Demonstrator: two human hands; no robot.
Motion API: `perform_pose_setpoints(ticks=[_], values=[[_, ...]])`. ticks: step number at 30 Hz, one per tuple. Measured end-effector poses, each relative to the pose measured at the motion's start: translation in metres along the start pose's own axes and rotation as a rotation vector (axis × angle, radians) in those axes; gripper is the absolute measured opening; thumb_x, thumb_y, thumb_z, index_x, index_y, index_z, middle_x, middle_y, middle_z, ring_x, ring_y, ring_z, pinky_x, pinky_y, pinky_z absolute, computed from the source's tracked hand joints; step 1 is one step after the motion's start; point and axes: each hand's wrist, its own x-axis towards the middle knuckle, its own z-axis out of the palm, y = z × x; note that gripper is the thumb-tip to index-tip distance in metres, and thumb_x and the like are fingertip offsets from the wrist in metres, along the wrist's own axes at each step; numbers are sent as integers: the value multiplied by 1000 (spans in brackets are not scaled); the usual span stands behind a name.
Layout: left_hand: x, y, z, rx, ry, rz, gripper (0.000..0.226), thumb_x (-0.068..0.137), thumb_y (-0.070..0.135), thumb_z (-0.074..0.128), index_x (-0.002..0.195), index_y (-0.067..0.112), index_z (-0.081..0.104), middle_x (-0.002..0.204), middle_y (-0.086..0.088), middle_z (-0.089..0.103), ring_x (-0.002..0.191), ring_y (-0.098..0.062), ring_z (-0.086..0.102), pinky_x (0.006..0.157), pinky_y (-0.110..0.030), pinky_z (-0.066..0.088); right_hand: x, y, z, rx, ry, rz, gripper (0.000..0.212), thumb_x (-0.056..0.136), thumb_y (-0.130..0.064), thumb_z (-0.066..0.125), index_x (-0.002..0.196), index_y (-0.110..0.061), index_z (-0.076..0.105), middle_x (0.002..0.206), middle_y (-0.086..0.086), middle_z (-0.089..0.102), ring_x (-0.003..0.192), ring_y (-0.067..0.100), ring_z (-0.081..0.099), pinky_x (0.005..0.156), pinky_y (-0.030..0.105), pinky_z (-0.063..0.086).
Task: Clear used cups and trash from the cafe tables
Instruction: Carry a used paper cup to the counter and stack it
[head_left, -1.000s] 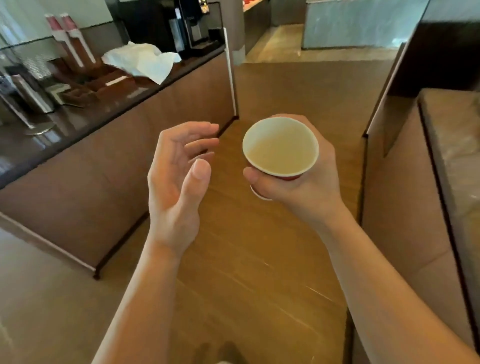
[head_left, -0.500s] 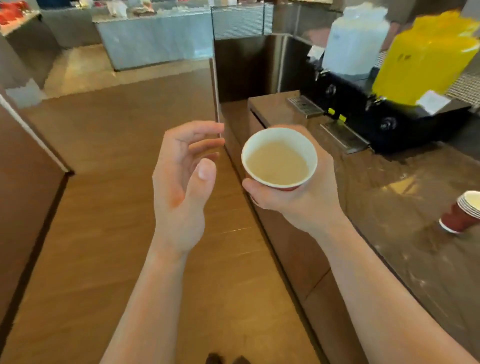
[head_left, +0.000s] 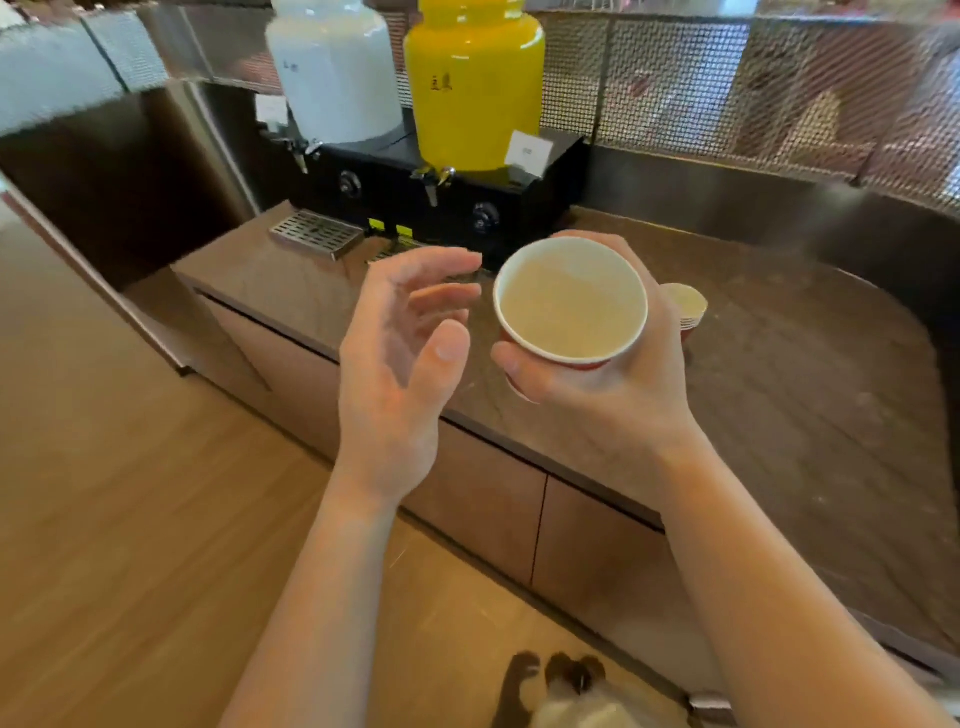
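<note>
**Over the counter's edge, one cup in hand**

Above the front edge of the brown counter (head_left: 805, 389), seen from the head camera, the right hand (head_left: 613, 395) curled its fingers and thumb round a red paper cup (head_left: 571, 301) with a white rim, holding it upright in the air. Its inside looked pale beige; whether that was drink or bare lining could not be told. The left hand (head_left: 400, 364) hovered just beside the cup, fingers loosely spread and lightly bent, holding nothing. Behind the right hand a short stack of cups (head_left: 688, 306) stood on the counter. Farther back, a white dispenser jar (head_left: 335, 67) and a yellow dispenser jar (head_left: 472, 78) sat side by side on a black base (head_left: 415, 192), a metal drip tray (head_left: 317, 234) before it.
</note>
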Motion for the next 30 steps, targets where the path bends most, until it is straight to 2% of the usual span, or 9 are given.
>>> perform_pose_setpoints(ticks=[3, 8, 11, 14, 17, 19, 22, 26, 30], values=[[38, -23, 36, -71, -69, -28, 65, 95, 64, 59, 131, 10, 53, 132, -25, 58, 118, -41, 62, 101, -62, 50, 22, 25, -39, -25, 75, 19, 69, 73, -29, 88, 125, -3, 52, 117, 0, 63, 110, 4, 64, 94, 21, 52], [88, -58, 108, -201, -136, -38, 58, 92, 68, 60, 128, 22, 54, 133, -15, 60, 120, -38, 62, 102, -57, 51, 45, 51, -106, -98, 228, 46, 80, 71, -69, 80, 123, -14, 54, 117, -1, 63, 110, 8, 65, 94, 27, 52], [102, -75, 159, -256, -225, -62, 63, 93, 67, 59, 129, 16, 55, 132, -17, 62, 119, -38, 64, 100, -63, 52, 45, 61, -142, -144, 320, 114, 77, 74, -74, 75, 124, -20, 51, 118, -2, 62, 112, 9, 65, 94, 24, 52], [116, -86, 201, -302, -308, -72, 69, 92, 69, 58, 130, 11, 54, 129, -12, 65, 117, -34, 67, 98, -57, 56, 47, 71, -171, -204, 415, 154, 91, 77, -77, 68, 132, -7, 47, 123, -1, 60, 114, 7, 64, 93, 19, 51], [131, -97, 234, -360, -402, -108, 61, 94, 63, 60, 130, 14, 53, 126, -5, 67, 115, -30, 69, 94, -46, 59, 52, 80, -190, -292, 485, 171, 91, 80, -77, 63, 133, -6, 44, 122, -2, 59, 113, 6, 63, 93, 18, 51], [140, -106, 252, -382, -447, -121, 46, 97, 46, 61, 129, 13, 53, 122, 1, 67, 113, -22, 69, 91, -31, 57, 54, 85, -200, -338, 525, 191, 90, 80, -77, 64, 133, -8, 44, 122, -2, 58, 113, 7, 62, 93, 18, 50], [148, -119, 278, -418, -494, -135, 34, 99, 30, 56, 127, 12, 53, 117, 21, 66, 108, -5, 67, 87, -15, 51, 54, 92, -217, -387, 581, 220, 90, 80, -74, 68, 135, -6, 44, 125, 2, 58, 114, 13, 62, 95, 24, 51], [144, -136, 306, -420, -555, -195, 29, 103, 18, 52, 131, 10, 50, 122, 13, 62, 114, -1, 63, 88, -14, 52, 49, 115, -235, -419, 627, 284, 70, 83, -42, 75, 134, -5, 45, 124, -1, 58, 113, 10, 61, 94, 23, 52], [129, -161, 325, -366, -569, -304, 27, 107, 22, 49, 134, 21, 49, 128, 14, 60, 119, 1, 60, 90, -12, 51, 30, 147, -245, -466, 660, 407, 76, 77, -49, 74, 139, -18, 42, 134, 0, 54, 124, 15, 56, 104, 29, 54]])
